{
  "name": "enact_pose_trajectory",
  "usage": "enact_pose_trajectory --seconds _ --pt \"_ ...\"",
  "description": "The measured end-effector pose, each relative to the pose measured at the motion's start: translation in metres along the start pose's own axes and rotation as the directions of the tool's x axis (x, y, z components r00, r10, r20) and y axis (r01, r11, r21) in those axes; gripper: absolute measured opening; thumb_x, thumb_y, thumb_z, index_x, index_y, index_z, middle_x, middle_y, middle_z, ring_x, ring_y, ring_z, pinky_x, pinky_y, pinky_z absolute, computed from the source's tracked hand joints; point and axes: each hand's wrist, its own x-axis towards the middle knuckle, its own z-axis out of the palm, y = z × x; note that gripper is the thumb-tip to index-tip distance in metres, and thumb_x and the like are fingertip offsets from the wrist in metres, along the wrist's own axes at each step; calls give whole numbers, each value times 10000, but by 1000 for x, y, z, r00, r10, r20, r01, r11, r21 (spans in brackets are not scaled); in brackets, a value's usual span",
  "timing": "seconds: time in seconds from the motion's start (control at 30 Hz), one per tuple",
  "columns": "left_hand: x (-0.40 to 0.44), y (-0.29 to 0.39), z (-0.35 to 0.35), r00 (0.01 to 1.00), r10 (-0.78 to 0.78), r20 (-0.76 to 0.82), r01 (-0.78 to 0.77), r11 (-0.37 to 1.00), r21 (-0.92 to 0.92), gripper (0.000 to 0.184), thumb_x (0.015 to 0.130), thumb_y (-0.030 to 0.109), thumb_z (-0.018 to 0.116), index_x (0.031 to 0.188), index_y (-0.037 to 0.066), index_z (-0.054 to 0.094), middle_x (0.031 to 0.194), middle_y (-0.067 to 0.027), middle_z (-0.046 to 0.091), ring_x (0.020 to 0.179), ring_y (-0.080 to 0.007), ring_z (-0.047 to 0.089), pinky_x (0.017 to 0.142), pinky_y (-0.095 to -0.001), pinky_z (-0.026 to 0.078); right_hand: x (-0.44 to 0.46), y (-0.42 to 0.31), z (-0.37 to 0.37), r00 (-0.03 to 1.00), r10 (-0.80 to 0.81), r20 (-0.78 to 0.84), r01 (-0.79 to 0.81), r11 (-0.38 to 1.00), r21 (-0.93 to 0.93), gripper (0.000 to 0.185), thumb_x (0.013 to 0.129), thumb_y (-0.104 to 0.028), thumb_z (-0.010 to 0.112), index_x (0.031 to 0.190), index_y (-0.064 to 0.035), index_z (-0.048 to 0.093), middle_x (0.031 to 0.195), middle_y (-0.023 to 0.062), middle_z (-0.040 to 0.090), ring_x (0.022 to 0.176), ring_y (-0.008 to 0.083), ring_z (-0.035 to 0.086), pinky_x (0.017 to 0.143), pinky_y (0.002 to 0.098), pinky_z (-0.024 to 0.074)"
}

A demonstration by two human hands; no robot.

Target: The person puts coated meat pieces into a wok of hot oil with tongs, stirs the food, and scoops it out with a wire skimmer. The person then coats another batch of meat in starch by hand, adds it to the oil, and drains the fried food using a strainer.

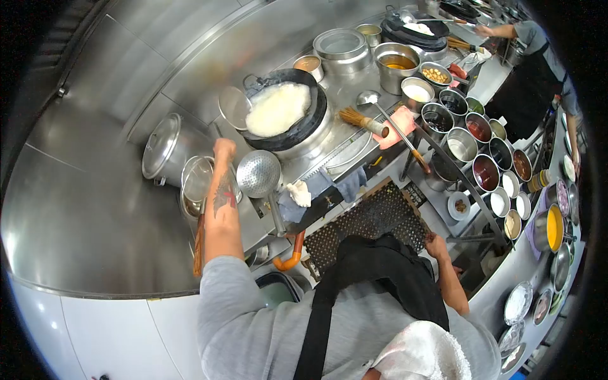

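Note:
My left hand (225, 149) is closed around the handle of a round mesh strainer (235, 108), whose bowl is held at the left rim of the wok. White foam covers most of the wok (316, 114), hiding what lies under it. Below my left hand, a perforated ladle (259, 175) rests on the stove edge, and a wire skimmer (197, 179) with a wooden handle lies across a pot. My right hand (436, 246) hangs low at my right side with curled fingers. Whether it grips anything is too small to tell.
A lidded pot (166, 149) stands left of the wok. To the right lie a bamboo brush (364, 121) and a long-handled ladle (399, 133). Several sauce pots, including one of red sauce (486, 172), crowd the right counter. A co-worker's hand (485, 31) is at another wok (415, 31).

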Motion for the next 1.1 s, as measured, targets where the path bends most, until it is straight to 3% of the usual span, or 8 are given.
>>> enact_pose_trajectory --seconds 0.03,0.07,0.1,0.3,0.7,0.83,0.9,1.1 --pt "12 1 17 1000 8 -4 -8 1000 2 274 824 142 493 1007 -41 584 944 -237 628 619 -304 636 567 -361 529 -4 2 1 1000 24 -11 -23 1000 17 321 769 -217 540 1008 -13 601 887 233 623 895 379 590 788 419 462" --pt "26 0 42 986 -55 157 158 618 -770 214 851 132 461 951 -45 528 831 -207 587 497 -234 530 444 -318 445 -6 6 2 999 46 -20 -45 998 32 324 767 -221 545 1011 -16 604 890 228 629 905 369 595 802 415 463" --pt "30 0 60 950 36 310 309 -234 -922 177 878 123 430 896 -49 471 717 -177 546 374 -164 425 322 -274 361 -11 8 3 998 51 -21 -51 998 31 324 767 -221 545 1011 -16 604 890 228 629 905 369 595 802 415 463" --pt "-12 62 69 902 355 247 410 -517 -752 230 961 163 325 842 -29 365 646 -64 402 383 -65 283 291 -191 214 -35 23 9 986 164 -1 -164 983 78 338 753 -204 568 1036 -22 607 935 205 648 924 325 614 841 382 461" --pt "-63 55 21 985 -109 134 71 -448 -891 117 922 132 413 934 17 427 698 -91 480 412 -89 351 296 -206 236 11 77 46 993 119 17 -120 991 62 300 748 -193 574 985 -14 615 927 227 638 924 350 609 829 390 467" --pt "-66 55 -5 971 -230 58 -5 -266 -964 162 907 110 416 994 3 501 761 -144 522 426 -104 379 313 -231 260 10 42 30 998 63 8 -63 997 33 313 750 -200 552 1001 -27 624 964 228 628 962 358 591 828 417 461" --pt "-64 51 -5 950 -282 -136 -110 106 -988 172 927 171 400 931 28 494 646 -111 527 396 -137 417 325 -272 305 13 38 33 999 28 33 -30 998 51 295 746 -185 549 980 -26 632 964 220 630 954 361 594 814 418 464" --pt "-68 33 -2 958 -285 -26 -27 0 -1000 190 936 192 406 930 33 508 641 -97 533 405 -143 438 336 -277 303 15 32 31 999 34 24 -36 994 101 270 749 -165 539 955 -19 634 934 215 638 922 355 607 787 417 472"
